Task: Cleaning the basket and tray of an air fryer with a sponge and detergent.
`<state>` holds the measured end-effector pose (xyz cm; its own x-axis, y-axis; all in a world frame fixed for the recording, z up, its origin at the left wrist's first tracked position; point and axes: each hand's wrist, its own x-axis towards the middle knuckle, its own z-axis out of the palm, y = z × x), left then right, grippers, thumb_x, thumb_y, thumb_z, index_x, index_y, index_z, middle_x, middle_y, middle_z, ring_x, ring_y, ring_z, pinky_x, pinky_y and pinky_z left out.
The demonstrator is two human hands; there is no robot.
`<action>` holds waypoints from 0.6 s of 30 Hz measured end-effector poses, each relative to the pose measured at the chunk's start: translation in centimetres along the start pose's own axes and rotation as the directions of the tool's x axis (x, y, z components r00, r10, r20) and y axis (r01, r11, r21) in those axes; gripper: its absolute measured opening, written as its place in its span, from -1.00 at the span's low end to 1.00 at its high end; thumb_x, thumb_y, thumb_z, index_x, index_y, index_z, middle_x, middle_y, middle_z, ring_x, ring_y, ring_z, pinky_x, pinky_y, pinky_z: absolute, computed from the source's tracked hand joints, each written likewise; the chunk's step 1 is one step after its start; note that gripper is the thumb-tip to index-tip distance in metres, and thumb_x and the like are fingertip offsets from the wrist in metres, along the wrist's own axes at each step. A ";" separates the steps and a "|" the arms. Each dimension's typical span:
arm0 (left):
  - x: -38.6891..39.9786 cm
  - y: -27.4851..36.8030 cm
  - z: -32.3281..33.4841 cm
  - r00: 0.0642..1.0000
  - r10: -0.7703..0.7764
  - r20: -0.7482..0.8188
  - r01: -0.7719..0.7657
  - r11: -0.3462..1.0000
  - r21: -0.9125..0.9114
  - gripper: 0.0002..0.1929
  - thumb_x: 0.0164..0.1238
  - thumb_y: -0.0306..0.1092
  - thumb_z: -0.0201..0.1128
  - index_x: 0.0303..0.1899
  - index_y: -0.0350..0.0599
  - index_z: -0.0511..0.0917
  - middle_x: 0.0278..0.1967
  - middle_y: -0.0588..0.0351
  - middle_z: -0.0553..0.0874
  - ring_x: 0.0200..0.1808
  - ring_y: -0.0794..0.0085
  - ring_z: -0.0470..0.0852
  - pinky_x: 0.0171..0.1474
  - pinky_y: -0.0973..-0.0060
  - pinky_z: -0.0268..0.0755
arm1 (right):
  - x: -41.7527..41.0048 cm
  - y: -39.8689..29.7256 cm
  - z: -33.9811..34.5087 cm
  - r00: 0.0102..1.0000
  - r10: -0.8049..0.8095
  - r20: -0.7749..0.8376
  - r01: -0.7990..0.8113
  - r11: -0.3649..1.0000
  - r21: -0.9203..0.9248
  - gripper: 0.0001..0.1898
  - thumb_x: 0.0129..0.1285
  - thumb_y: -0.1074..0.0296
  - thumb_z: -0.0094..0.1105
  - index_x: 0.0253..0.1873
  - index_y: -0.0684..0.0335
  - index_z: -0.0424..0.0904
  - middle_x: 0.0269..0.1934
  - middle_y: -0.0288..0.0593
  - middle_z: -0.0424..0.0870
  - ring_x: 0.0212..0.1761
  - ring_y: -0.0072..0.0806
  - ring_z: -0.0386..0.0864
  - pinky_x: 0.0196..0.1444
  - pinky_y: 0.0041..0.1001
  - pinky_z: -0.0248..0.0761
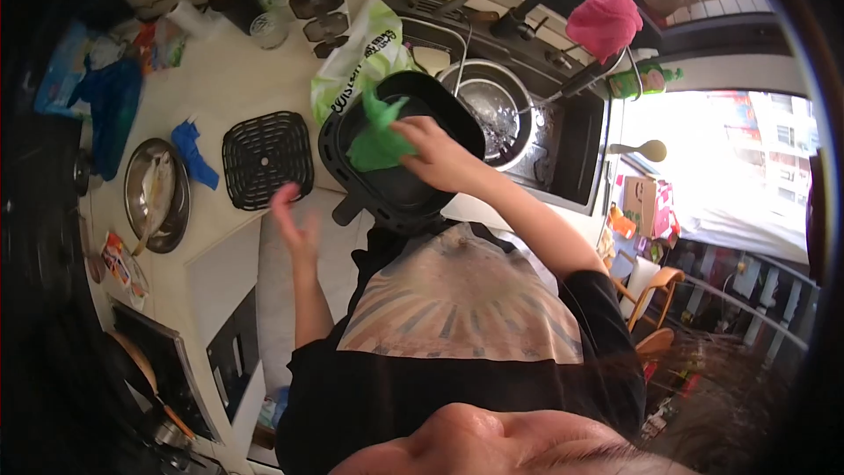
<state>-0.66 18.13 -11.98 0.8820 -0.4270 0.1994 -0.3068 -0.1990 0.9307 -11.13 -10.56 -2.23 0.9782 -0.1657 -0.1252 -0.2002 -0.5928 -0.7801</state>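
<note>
A black air fryer basket sits at the counter's edge close against my apron, its stubby handle towards the lower left. In my right hand is a thin green cloth, held inside the basket over its floor. My left hand, blurred, is off the basket with fingers apart and nothing in it. It is nearest to the front corner of a black slotted crisper plate, which lies flat on the counter left of the basket. Whether a fingertip touches that plate I cannot tell.
Beyond the basket stands a green-and-white plastic bag. A metal bowl with water is in the sink. Leftwards are a blue glove or cloth and a steel dish holding a fish. A hob lies lower left.
</note>
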 end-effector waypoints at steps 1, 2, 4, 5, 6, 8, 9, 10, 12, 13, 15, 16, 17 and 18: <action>0.3 2.6 1.3 0.984 0.037 0.172 -0.043 0.999 0.033 -0.32 0.03 -0.26 0.48 0.18 -0.25 0.34 0.01 -0.08 0.55 0.07 0.19 0.51 0.12 0.28 0.35 | 1.4 3.1 2.8 0.997 -0.075 -0.008 0.071 0.972 -0.225 -0.40 0.15 0.43 0.21 0.33 0.17 0.29 0.21 0.09 0.32 0.23 0.05 0.36 0.23 -0.21 0.36; 0.2 4.0 2.3 0.941 0.062 0.332 -0.088 0.994 0.065 -0.31 -0.04 -0.29 0.52 0.14 -0.24 0.35 -0.05 -0.09 0.58 0.03 0.20 0.56 0.07 0.33 0.39 | 2.9 4.1 4.8 0.998 -0.053 0.029 0.060 0.942 -0.331 -0.41 0.09 0.44 0.25 0.28 0.15 0.35 0.17 0.05 0.34 0.20 0.05 0.38 0.18 -0.19 0.38; -1.2 3.2 4.3 0.950 -0.053 0.307 0.031 0.997 0.076 -0.35 -0.08 -0.31 0.54 0.06 -0.23 0.38 -0.15 -0.07 0.62 -0.09 0.22 0.61 -0.01 0.36 0.44 | 5.4 6.9 8.6 0.999 0.011 0.031 0.000 0.940 -0.340 -0.43 0.07 0.44 0.26 0.24 0.13 0.39 0.15 0.05 0.36 0.17 0.05 0.39 0.17 -0.18 0.39; -1.3 2.5 4.8 0.949 -0.167 0.267 0.150 0.985 0.086 -0.39 -0.13 -0.33 0.56 -0.03 -0.22 0.40 -0.25 -0.05 0.65 -0.20 0.24 0.66 -0.10 0.40 0.48 | 6.2 7.9 10.2 0.997 0.064 0.040 -0.045 0.934 -0.354 -0.45 0.04 0.43 0.27 0.21 0.11 0.42 0.12 0.04 0.37 0.15 0.06 0.41 0.15 -0.18 0.39; -1.1 2.1 4.7 0.946 -0.175 0.273 0.156 0.984 0.090 -0.39 -0.13 -0.33 0.56 -0.03 -0.22 0.40 -0.25 -0.05 0.65 -0.20 0.24 0.66 -0.10 0.40 0.48 | 6.6 7.9 11.4 0.997 0.071 0.043 -0.052 0.936 -0.348 -0.45 0.04 0.43 0.27 0.21 0.11 0.42 0.12 0.04 0.37 0.15 0.06 0.41 0.15 -0.18 0.39; -0.4 1.2 4.7 0.883 -0.119 0.454 0.085 0.992 0.094 -0.52 -0.11 -0.35 0.55 -0.19 -0.19 0.42 -0.39 0.00 0.66 -0.38 0.22 0.68 -0.25 0.42 0.51 | 6.7 8.2 13.1 0.997 0.067 0.042 -0.066 0.998 -0.019 -0.48 -0.02 0.48 0.24 0.15 0.10 0.47 0.10 0.06 0.36 0.14 0.05 0.42 0.12 -0.20 0.40; -0.4 1.1 4.8 0.878 -0.128 0.461 0.095 0.991 0.093 -0.52 -0.11 -0.35 0.55 -0.19 -0.19 0.42 -0.39 0.00 0.66 -0.38 0.22 0.68 -0.25 0.42 0.51 | 6.3 8.1 13.2 0.996 0.079 0.047 -0.078 0.997 -0.016 -0.48 -0.02 0.48 0.24 0.15 0.10 0.47 0.10 0.06 0.36 0.14 0.05 0.42 0.12 -0.20 0.40; 0.0 1.6 4.9 0.872 -0.129 0.471 0.133 0.991 0.026 -0.55 -0.11 -0.35 0.54 -0.22 -0.19 0.43 -0.39 -0.01 0.67 -0.35 0.20 0.70 -0.25 0.41 0.51 | 6.1 7.7 12.5 0.974 0.157 0.164 -0.171 0.983 0.072 -0.50 -0.03 0.49 0.20 0.12 0.12 0.48 0.08 0.07 0.40 0.12 0.03 0.45 0.10 -0.23 0.40; 0.1 1.5 5.1 0.863 -0.123 0.489 0.166 0.985 -0.046 -0.57 -0.10 -0.34 0.54 -0.25 -0.18 0.44 -0.39 -0.01 0.68 -0.32 0.19 0.71 -0.24 0.39 0.51 | 5.3 8.2 11.2 0.920 0.140 0.366 -0.201 0.970 0.136 -0.59 -0.01 0.50 0.09 0.04 0.17 0.53 0.00 0.08 0.55 0.05 -0.05 0.53 0.01 -0.26 0.41; -0.2 0.9 4.9 0.866 -0.124 0.484 0.151 0.988 -0.017 -0.58 -0.09 -0.35 0.53 -0.24 -0.18 0.45 -0.37 -0.02 0.69 -0.29 0.17 0.72 -0.23 0.40 0.51 | 4.2 8.5 10.5 0.871 0.111 0.480 -0.160 0.985 0.064 -0.61 0.01 0.49 0.09 0.03 0.16 0.55 -0.03 0.07 0.58 0.04 -0.09 0.55 -0.01 -0.26 0.42; -0.3 0.4 4.7 0.863 -0.118 0.490 0.132 0.991 0.006 -0.58 -0.09 -0.36 0.52 -0.22 -0.17 0.45 -0.35 -0.04 0.70 -0.27 0.15 0.73 -0.23 0.40 0.51 | 1.7 8.4 8.6 0.703 0.166 0.691 -0.081 0.985 -0.154 -0.65 0.06 0.47 0.11 0.01 0.16 0.60 -0.04 0.03 0.63 0.03 -0.12 0.57 -0.05 -0.26 0.44; 0.1 0.9 4.5 0.848 -0.126 0.514 0.132 0.991 0.026 -0.58 -0.08 -0.37 0.52 -0.20 -0.17 0.46 -0.35 -0.04 0.70 -0.25 0.15 0.73 -0.21 0.40 0.51 | 1.0 7.8 7.4 0.586 0.252 0.770 -0.023 0.955 -0.295 -0.67 0.08 0.46 0.13 0.00 0.17 0.63 -0.03 0.01 0.63 0.03 -0.12 0.57 -0.06 -0.26 0.46; 0.2 1.2 4.5 0.833 -0.135 0.537 0.130 0.990 0.048 -0.58 -0.08 -0.38 0.51 -0.18 -0.18 0.48 -0.34 -0.05 0.71 -0.23 0.14 0.74 -0.20 0.40 0.52 | 0.4 8.3 7.6 0.588 0.257 0.767 -0.030 0.954 -0.297 -0.67 0.08 0.46 0.13 0.00 0.17 0.63 -0.03 0.01 0.63 0.03 -0.12 0.57 -0.06 -0.26 0.46; 0.3 1.3 4.6 0.830 -0.129 0.543 0.125 0.991 0.043 -0.58 -0.08 -0.38 0.51 -0.18 -0.18 0.48 -0.34 -0.05 0.71 -0.23 0.14 0.74 -0.20 0.40 0.52 | -0.1 8.7 7.7 0.673 0.394 0.626 0.010 0.841 -0.540 -0.70 0.12 0.42 0.15 -0.02 0.19 0.65 -0.01 -0.03 0.63 0.05 -0.14 0.56 -0.06 -0.28 0.48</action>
<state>-2.47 13.67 -12.09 0.5775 -0.8074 -0.1206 -0.2090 -0.2890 0.9342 -12.52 -9.64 -13.72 0.6135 0.1486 -0.7756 -0.1884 -0.9262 -0.3265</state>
